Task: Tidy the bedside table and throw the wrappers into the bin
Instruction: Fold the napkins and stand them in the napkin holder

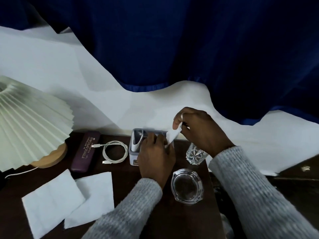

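We look down on a dark wooden bedside table [124, 171] pushed against a bed with a white sheet [69, 80] and a deep blue blanket [172, 40] heaped on the far side. At the left edge stands a lamp with a pleated pale shade [29, 121] on a round wooden base [51, 157]. On the near left of the table lie two flat white paper wrappers [51, 202], overlapping at their inner edges. Just right of the lamp a purple spectacle case [86, 150] lies lengthwise, and beside it a coiled white charging cable [114, 152]. Near the right edge sits a clear glass ashtray [187, 187], and beyond it a cut-glass tumbler [196, 155], partly hidden by the right wrist. Between cable and tumbler stands a small grey and white organiser box [133, 147].

Both arms wear grey knitted sleeves [255, 192]. Our left hand [155, 159] rests over the box, fingers bent at its top; we cannot tell whether it grips anything. Our right hand [198, 128], a ring on one finger, pinches a small white slip of paper [172, 137] above the box's far right corner.
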